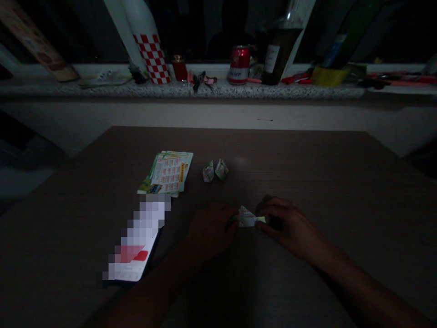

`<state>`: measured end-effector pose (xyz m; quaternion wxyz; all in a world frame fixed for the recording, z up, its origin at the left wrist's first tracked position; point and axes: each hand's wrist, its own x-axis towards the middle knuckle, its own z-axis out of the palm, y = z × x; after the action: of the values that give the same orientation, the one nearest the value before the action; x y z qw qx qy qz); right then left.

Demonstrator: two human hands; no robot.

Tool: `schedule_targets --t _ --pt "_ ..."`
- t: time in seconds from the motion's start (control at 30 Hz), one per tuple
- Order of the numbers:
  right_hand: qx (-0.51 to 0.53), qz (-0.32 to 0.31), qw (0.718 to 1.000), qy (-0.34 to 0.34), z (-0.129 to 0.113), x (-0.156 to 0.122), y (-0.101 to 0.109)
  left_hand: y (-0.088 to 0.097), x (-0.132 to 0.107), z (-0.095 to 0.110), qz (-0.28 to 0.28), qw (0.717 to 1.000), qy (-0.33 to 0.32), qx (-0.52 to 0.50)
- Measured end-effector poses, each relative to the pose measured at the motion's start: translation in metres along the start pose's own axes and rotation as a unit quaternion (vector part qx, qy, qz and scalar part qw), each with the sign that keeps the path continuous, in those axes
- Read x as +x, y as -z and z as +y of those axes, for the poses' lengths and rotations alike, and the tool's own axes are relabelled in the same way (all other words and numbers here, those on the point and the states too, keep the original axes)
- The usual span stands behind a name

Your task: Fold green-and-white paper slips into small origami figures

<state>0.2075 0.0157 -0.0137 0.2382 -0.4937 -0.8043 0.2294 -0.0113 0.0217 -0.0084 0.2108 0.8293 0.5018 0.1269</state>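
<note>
A small folded piece of printed paper with a pointed top is between my two hands, low over the table. My left hand grips its left side, the thumb and fingertips close together in shadow. At the other side, the thumb and fingers of my right hand pinch a narrow pale strip that sticks out of the paper. Farther back stand two small folded paper shapes side by side, made of similar printed paper. Left of them lies a stack of printed leaflets.
A lit phone, its screen partly blurred, lies left on the brown table. Along the stone windowsill stand a checkered bottle, a red jar, a red can and a dark container. The room is dim.
</note>
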Motion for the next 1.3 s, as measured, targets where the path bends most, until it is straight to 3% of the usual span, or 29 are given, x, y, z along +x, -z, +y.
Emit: schedule_targets --t 0.2,0.43,0.7,0.93,1.1,1.3 --pt "0.032 0.029 0.999 0.018 -0.004 0.0 -0.004 0.0 -0.003 0.0 0.049 0.996 0.011 -0.067" --pt "0.133 0.057 0.988 -0.044 -0.006 -0.004 -0.003 0.005 -0.005 0.005 0.112 0.986 0.01 -0.127" --pt "0.191 0.149 0.97 0.003 -0.012 -0.003 -0.001 0.005 -0.007 0.004 0.2 0.949 0.023 -0.245" --pt "0.149 0.227 0.961 0.047 -0.016 -0.006 0.004 0.004 -0.006 0.005 0.16 0.906 0.08 -0.383" --pt "0.187 0.245 0.951 0.026 -0.013 -0.008 0.001 0.009 -0.007 0.007 0.207 0.899 0.065 -0.381" --pt "0.223 0.249 0.943 -0.004 -0.018 -0.009 -0.002 0.006 -0.009 0.007 0.213 0.877 0.079 -0.425"
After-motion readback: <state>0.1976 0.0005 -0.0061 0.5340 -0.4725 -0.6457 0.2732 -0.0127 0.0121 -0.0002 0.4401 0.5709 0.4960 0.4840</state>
